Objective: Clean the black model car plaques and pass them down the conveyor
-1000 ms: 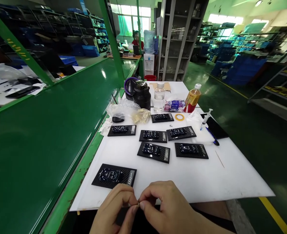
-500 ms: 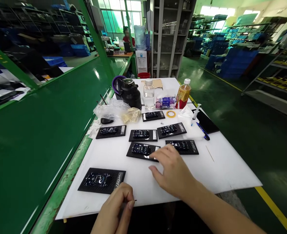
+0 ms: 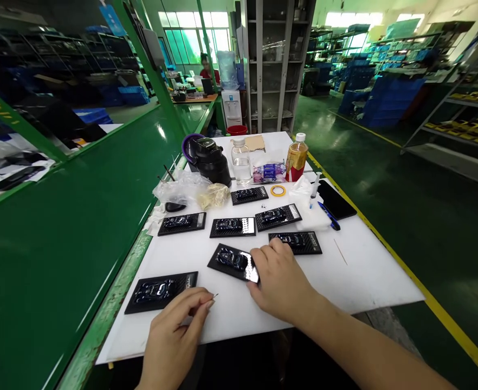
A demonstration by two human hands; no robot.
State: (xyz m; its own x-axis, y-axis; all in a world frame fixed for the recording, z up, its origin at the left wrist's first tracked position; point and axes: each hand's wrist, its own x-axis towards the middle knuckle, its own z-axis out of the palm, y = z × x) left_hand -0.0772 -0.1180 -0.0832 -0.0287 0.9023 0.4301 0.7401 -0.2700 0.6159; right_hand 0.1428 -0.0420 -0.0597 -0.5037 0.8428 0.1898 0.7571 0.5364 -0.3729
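Between the thumb and forefinger of my left hand [image 3: 180, 325] is a tiny thin dark piece [image 3: 216, 296], too small to name. My right hand [image 3: 277, 276] grips the right end of a black base with a dark model car [image 3: 231, 259], which sits askew on the white tabletop. Just beyond my left hand lies another model car on a base [image 3: 156, 291]. Past my right knuckles is a third one [image 3: 304, 242], partly covered by the fingers. Several more such car plaques, among them one in the middle [image 3: 228, 226], lie farther back.
A yellow tape roll [image 3: 278, 190], a syringe [image 3: 315, 185], a blue pen-like tool [image 3: 329, 215] and a thin stick [image 3: 340, 252] lie rightward. Behind stand a clear bottle [image 3: 241, 162], a drink bottle [image 3: 296, 157] and a black jug [image 3: 210, 162]. Plastic bags [image 3: 182, 187] lie left.
My right hand has closed on the end of the car plaque and turned it, its right end now nearer me. My left hand has moved forward and left, still pinching the tiny piece.
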